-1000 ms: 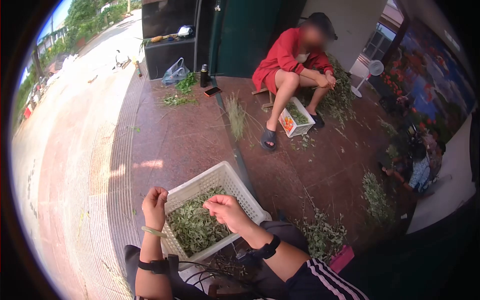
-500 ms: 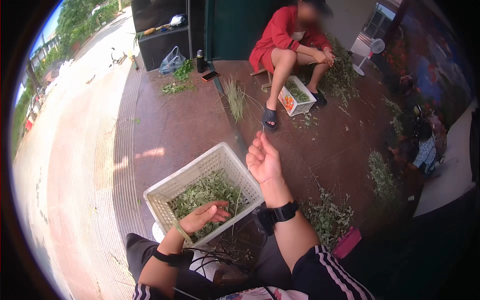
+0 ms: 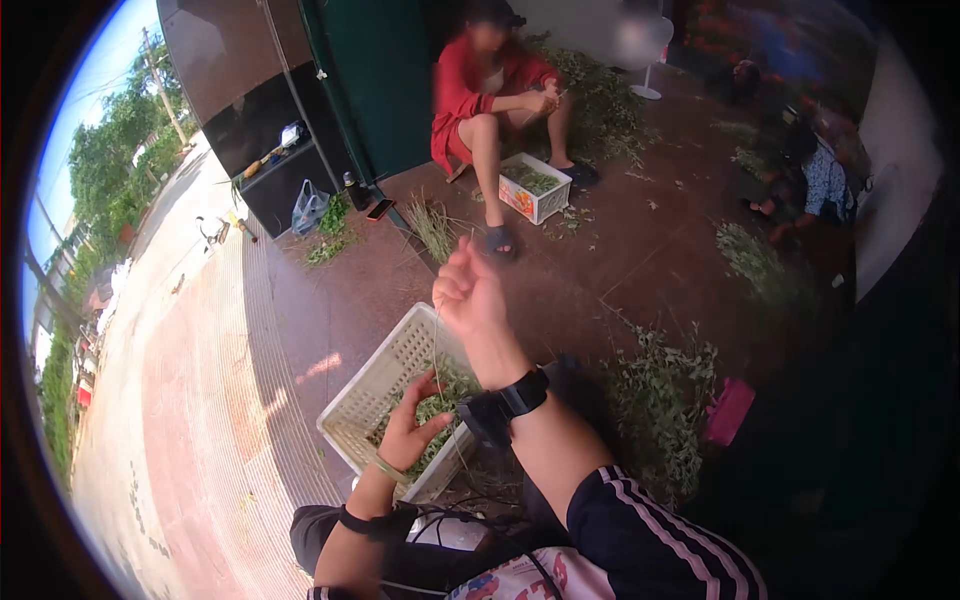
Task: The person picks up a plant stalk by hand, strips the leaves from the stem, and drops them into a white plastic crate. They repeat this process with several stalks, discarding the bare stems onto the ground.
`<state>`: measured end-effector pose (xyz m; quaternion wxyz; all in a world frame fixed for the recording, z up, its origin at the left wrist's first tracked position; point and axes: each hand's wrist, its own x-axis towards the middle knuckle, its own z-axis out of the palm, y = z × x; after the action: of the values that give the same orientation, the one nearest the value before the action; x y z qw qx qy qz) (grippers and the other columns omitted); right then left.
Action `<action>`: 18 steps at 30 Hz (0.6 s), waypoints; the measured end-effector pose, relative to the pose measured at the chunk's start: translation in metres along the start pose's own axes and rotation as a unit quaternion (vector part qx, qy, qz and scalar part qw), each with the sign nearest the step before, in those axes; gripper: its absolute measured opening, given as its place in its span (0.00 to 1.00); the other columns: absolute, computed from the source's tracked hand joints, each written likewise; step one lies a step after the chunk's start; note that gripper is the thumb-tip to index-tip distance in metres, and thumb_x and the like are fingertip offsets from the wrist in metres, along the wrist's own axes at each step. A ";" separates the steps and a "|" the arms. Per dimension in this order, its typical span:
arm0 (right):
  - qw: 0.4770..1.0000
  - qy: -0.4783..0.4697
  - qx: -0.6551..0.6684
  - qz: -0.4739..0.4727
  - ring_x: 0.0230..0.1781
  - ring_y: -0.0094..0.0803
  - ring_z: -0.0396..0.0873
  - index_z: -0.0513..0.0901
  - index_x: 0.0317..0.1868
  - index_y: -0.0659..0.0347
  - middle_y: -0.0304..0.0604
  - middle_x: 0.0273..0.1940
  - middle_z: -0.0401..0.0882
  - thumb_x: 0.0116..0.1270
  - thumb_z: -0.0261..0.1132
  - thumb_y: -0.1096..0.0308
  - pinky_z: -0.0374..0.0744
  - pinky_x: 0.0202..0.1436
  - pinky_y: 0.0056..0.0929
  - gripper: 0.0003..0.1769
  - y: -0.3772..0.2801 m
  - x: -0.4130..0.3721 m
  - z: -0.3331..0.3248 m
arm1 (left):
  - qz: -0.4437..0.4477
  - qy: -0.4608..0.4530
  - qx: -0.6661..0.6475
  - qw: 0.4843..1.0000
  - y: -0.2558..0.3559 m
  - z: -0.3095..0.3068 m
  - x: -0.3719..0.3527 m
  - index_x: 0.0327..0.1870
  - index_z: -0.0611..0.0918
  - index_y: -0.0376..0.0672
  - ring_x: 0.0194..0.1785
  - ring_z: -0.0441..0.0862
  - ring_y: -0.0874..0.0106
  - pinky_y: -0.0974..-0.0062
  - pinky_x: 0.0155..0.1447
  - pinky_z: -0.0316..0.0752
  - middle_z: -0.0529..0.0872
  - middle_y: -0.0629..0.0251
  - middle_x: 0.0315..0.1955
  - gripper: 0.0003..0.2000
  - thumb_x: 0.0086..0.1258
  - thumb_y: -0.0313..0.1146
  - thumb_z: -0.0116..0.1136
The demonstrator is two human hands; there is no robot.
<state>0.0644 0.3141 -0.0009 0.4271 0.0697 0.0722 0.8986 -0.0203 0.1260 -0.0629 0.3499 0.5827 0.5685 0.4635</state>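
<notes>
A white plastic basket (image 3: 375, 385) with green leaves (image 3: 440, 400) in it stands on the floor in front of me. My right hand (image 3: 467, 296) is raised above the basket and pinches a thin bare stem (image 3: 436, 350) that hangs down toward the leaves. My left hand (image 3: 410, 432) is low over the basket with fingers spread, touching the leaves and close to the stem's lower part.
A person in red (image 3: 490, 85) sits across the tiled floor beside a second white basket (image 3: 533, 186). Leafy branches (image 3: 655, 400) lie in a heap to my right. Another person (image 3: 820, 175) sits at far right. A fan (image 3: 645, 45) stands behind.
My right hand has risen, pulling the thin stem upward. My left hand dropped from the basket rim into the leaves. The view turned to the right.
</notes>
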 end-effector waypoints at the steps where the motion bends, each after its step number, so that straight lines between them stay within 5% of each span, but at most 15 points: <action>1: 1.000 -0.029 0.006 -0.011 0.13 0.16 0.57 0.76 0.38 0.55 0.31 0.23 0.70 0.66 0.55 0.65 0.56 0.15 0.14 0.05 0.000 -0.005 0.019 | -0.028 -0.005 -0.054 0.998 0.003 0.007 -0.003 0.57 0.68 0.35 0.45 0.75 0.75 0.77 0.54 0.65 0.79 0.64 0.37 0.22 0.63 0.29 0.56; 4: 0.993 -0.102 0.006 -0.062 0.13 0.16 0.57 0.76 0.37 0.56 0.31 0.21 0.70 0.67 0.54 0.65 0.57 0.15 0.14 0.06 -0.022 -0.020 0.073 | -0.073 -0.073 -0.107 0.989 0.018 0.007 -0.021 0.48 0.75 0.33 0.34 0.74 0.80 0.81 0.47 0.67 0.78 0.69 0.30 0.12 0.67 0.30 0.51; 5: 0.988 -0.137 0.011 -0.075 0.13 0.16 0.57 0.76 0.36 0.56 0.31 0.21 0.69 0.67 0.54 0.65 0.57 0.15 0.14 0.07 -0.035 -0.024 0.086 | -0.067 -0.058 -0.149 0.985 0.020 0.005 -0.028 0.42 0.77 0.33 0.30 0.73 0.81 0.83 0.41 0.67 0.77 0.69 0.28 0.09 0.69 0.30 0.48; 11: 0.947 -0.288 0.025 -0.143 0.15 0.17 0.60 0.77 0.36 0.56 0.31 0.23 0.73 0.67 0.53 0.64 0.61 0.16 0.14 0.08 -0.098 -0.066 0.164 | -0.027 0.076 -0.110 0.991 0.056 -0.028 -0.055 0.40 0.78 0.35 0.26 0.70 0.82 0.86 0.33 0.65 0.76 0.71 0.24 0.08 0.68 0.30 0.49; 14: 0.930 -0.285 -0.097 -0.213 0.22 0.19 0.69 0.76 0.41 0.56 0.34 0.30 0.77 0.67 0.54 0.63 0.69 0.27 0.17 0.08 -0.111 -0.084 0.192 | 0.032 0.136 -0.047 0.989 0.073 -0.058 -0.067 0.39 0.78 0.36 0.22 0.66 0.84 0.87 0.28 0.61 0.73 0.75 0.20 0.08 0.68 0.31 0.51; 16: 0.892 -0.186 -0.311 -0.269 0.39 0.28 0.73 0.71 0.53 0.56 0.38 0.45 0.75 0.64 0.58 0.64 0.71 0.45 0.27 0.17 -0.102 -0.112 0.201 | 0.036 0.212 -0.023 0.976 0.097 -0.086 -0.084 0.37 0.78 0.38 0.19 0.59 0.87 0.88 0.23 0.54 0.69 0.79 0.18 0.07 0.68 0.32 0.51; 18: 0.850 -0.142 -0.431 -0.265 0.41 0.27 0.73 0.70 0.54 0.57 0.39 0.46 0.75 0.63 0.59 0.66 0.71 0.45 0.26 0.19 -0.113 -0.122 0.182 | 0.049 0.313 0.010 0.949 0.104 -0.124 -0.111 0.37 0.78 0.40 0.18 0.54 0.90 0.88 0.21 0.47 0.63 0.82 0.16 0.07 0.68 0.33 0.50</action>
<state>0.2608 0.3027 0.1480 0.6421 -0.0162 -0.3687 0.6720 -0.0934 -0.0097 0.0585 0.1257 0.4392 0.6245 0.6335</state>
